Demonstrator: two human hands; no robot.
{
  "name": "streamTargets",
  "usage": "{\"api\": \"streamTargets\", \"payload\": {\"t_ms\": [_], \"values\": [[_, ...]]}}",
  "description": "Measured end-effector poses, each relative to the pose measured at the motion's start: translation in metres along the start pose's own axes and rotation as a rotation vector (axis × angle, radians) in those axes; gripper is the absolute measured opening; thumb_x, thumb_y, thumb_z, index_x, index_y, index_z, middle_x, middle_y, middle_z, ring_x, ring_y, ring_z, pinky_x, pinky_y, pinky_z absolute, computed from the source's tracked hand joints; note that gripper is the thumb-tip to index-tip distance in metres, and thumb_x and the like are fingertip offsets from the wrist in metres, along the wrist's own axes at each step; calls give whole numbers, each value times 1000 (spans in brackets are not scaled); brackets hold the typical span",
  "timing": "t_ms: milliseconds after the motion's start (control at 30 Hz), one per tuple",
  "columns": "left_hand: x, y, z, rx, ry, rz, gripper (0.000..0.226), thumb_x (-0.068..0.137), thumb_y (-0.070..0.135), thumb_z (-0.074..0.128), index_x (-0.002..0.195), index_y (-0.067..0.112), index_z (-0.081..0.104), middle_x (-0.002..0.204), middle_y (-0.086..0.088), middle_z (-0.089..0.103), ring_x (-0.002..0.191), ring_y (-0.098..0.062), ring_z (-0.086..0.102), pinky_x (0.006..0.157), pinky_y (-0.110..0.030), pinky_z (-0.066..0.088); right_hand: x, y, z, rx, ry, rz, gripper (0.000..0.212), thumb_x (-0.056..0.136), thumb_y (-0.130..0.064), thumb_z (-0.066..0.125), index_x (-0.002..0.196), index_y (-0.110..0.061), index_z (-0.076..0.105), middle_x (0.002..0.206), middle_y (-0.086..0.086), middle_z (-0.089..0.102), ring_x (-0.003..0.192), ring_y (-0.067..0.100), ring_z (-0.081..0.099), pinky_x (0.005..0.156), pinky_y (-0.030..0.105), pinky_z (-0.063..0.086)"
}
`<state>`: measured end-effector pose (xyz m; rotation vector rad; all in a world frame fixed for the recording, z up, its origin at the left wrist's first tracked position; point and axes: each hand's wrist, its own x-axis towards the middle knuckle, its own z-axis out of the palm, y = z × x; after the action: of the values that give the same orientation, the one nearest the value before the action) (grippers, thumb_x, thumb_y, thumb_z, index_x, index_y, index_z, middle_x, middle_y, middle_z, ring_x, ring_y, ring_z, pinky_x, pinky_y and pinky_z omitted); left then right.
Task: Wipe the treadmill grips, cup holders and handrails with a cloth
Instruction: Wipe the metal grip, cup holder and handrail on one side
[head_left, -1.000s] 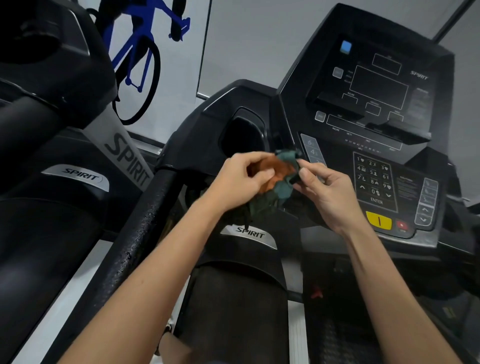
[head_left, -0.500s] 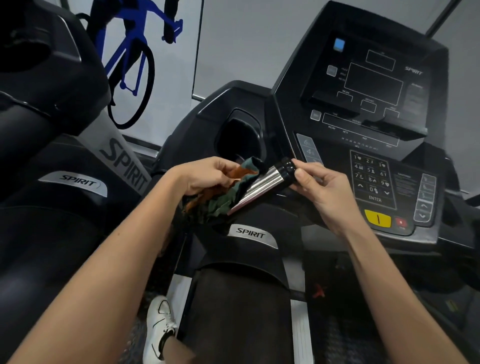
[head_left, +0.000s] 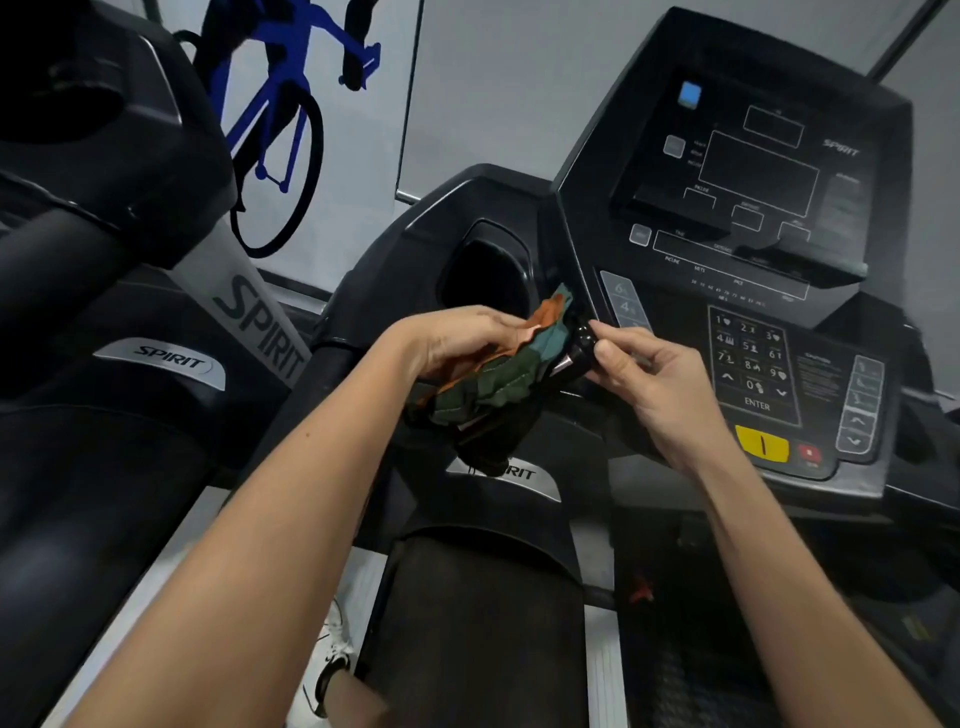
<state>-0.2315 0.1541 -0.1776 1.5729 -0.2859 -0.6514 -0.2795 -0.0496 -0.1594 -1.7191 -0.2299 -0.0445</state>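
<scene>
The left hand (head_left: 457, 340) is closed over a bunched green-and-orange cloth (head_left: 498, 379), wrapping it around the metal grip (head_left: 563, 366) that juts from the treadmill's front, below the cup holder (head_left: 485, 273). Only the grip's dark end cap and a sliver of shiny metal show past the cloth. The right hand (head_left: 649, 384) pinches that end cap between thumb and fingertips. Right of both hands, the console keypad (head_left: 753, 364) sits near the console's lower edge.

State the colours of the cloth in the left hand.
Dark green and orange cloth, head view.
</scene>
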Motion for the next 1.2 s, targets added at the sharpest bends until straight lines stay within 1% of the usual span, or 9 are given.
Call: {"api": "streamTargets", "payload": {"t_ms": [67,200,467,633,767,867,1033,1100,1200], "values": [[-4,-13,-8,53,21,-35,18,93,22,52,99,24,69,92,-7,67,79,-20,60,76,-30,45,0,0,-2,-40,-12,-14,27,85,-7,58,111,-13,63,104,5,64,96,16,65,88,25,53],[-24,-28,-22,196,88,-56,23,94,8,49,96,23,66,75,3,70,69,-13,65,71,-31,55,0,0,-2,-39,-21,-16,25,87,-6,57,109,-16,64,103,1,64,95,13,64,85,22,52],[-19,4,11,109,165,286,14,86,13,63,88,25,68,65,11,68,61,-2,63,60,-15,48,-1,-1,1,-23,-5,-14,23,87,-5,57,105,-18,64,103,3,63,93,12,64,80,18,53],[-4,2,20,-124,157,142,16,94,20,51,93,23,67,74,6,72,66,-6,67,63,-17,53,-2,-3,2,-24,-7,-12,28,87,-5,56,113,-15,60,104,3,63,93,13,64,84,21,54],[-16,-25,-1,-11,142,16,21,96,23,47,103,24,67,90,3,71,79,-11,67,75,-24,52,-3,-3,2,-15,-8,4,28,87,-5,57,114,-13,61,107,5,63,101,18,63,88,25,53],[-31,-44,-13,51,165,-24,20,94,19,50,103,22,68,82,4,71,71,-10,65,66,-23,52,-3,-3,2,-14,4,4,29,87,-6,57,115,-13,60,107,5,63,102,18,63,87,25,54],[-39,-47,1,340,459,130,10,93,21,54,100,22,62,85,11,64,81,-5,59,74,-17,45,-4,-3,2,-12,8,-2,27,87,-6,56,113,-13,61,107,6,64,99,16,64,85,22,54],[-45,-51,20,277,616,242,22,92,22,56,113,20,53,93,14,58,85,1,56,73,-7,42,-4,-3,4,-4,20,-9,25,88,-5,56,111,-14,61,108,7,63,96,14,64,86,23,54],[-56,-65,43,245,646,324,36,86,24,64,119,21,52,104,9,60,99,-6,57,83,-10,41,-6,-2,6,11,37,-8,25,88,-6,56,110,-16,62,106,6,63,92,9,65,83,21,54]]}}
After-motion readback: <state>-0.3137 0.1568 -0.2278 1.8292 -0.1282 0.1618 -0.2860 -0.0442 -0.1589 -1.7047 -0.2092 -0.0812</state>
